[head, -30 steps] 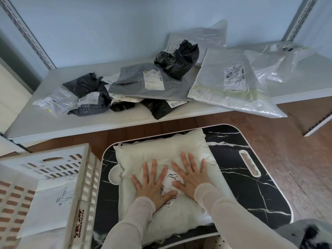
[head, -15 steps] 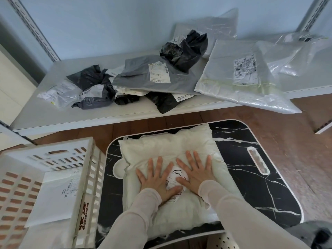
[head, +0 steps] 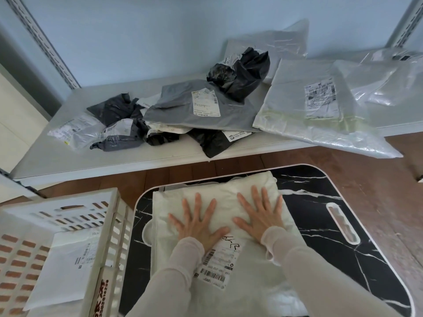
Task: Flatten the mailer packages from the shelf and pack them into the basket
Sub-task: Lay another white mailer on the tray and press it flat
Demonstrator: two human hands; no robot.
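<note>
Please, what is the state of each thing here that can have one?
white mailer: on the table, label up, pressed under both hands.
left hand: open, fingers spread, pressing.
right hand: open, fingers spread, pressing.
basket: holds a flat mailer.
black mailer: crumpled, on the shelf.

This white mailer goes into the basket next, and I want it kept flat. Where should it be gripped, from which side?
Pinch the white mailer at its two side edges, left hand from the left, right hand from the right, fingers slid underneath. It lies flat on the table, so only its thin edges offer a hold; lifting both sides should keep it flat for the basket.
</note>
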